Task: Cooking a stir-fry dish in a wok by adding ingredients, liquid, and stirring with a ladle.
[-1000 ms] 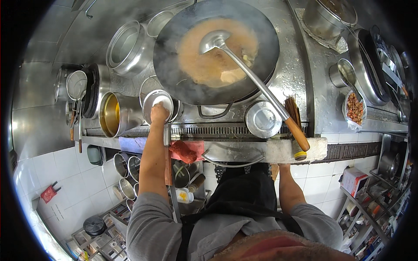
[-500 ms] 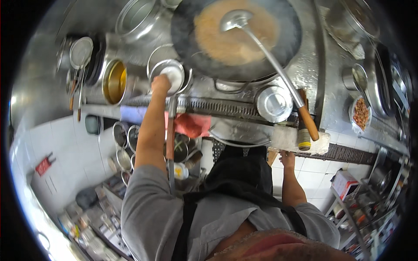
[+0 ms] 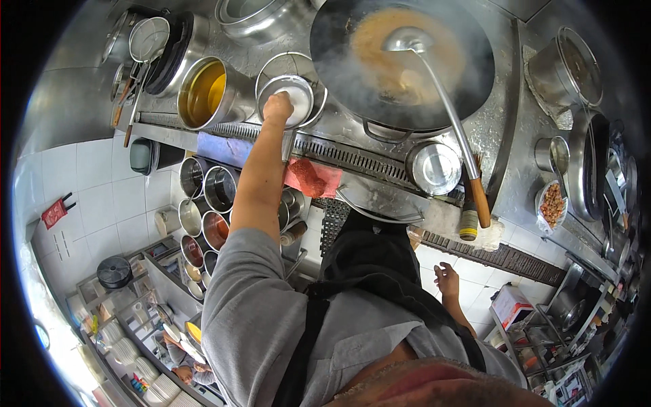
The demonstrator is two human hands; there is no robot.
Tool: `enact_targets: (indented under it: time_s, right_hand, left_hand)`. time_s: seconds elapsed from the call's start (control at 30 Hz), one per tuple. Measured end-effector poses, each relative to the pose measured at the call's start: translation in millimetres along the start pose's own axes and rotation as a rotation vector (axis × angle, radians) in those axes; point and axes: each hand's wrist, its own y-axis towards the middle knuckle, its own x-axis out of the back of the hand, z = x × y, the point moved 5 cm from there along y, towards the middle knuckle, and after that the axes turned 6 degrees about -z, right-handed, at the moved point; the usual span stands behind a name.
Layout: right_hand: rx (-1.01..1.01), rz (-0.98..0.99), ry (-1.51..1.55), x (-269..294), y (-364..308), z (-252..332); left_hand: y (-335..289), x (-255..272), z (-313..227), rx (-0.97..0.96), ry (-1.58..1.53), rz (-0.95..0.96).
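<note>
Steel stovetop: left hand at the white-filled bowl, left of the wok.
Cannot tell its grip; right hand hangs empty, well nearside of the wok.

Kitchen: I'm in one, restaurant-like by its fittings
Wok: wide, steaming, before me, long-handled ladle across it
Counter: stainless steel, with tall pot and strainer
Floor: white tiles, slotted drain

The metal bowl before me is showing a smooth, glossy finish. The shiny metal ladle is carrying a smooth wooden handle. The wok is looking matt.
</note>
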Motion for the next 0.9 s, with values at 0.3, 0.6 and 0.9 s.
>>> enact_targets:
  time_s: [0.3, 0.6, 0.9]
  right_hand:
    - [0.267, 0.043, -0.148, 44.5, -40.1, 89.6]
    - [0.185, -0.151, -0.233, 74.1, -54.3, 111.2]
    - [-0.265, -0.247, -0.24, 53.7, -104.7, 171.8]
  left_hand:
    - [-19.9, 32.3, 26.5, 0.062, -0.171, -0.3]
    - [60.1, 86.2, 24.8, -0.258, -0.212, -0.14]
    - [361.2, 97.8, 83.2, -0.071, 0.069, -0.698]
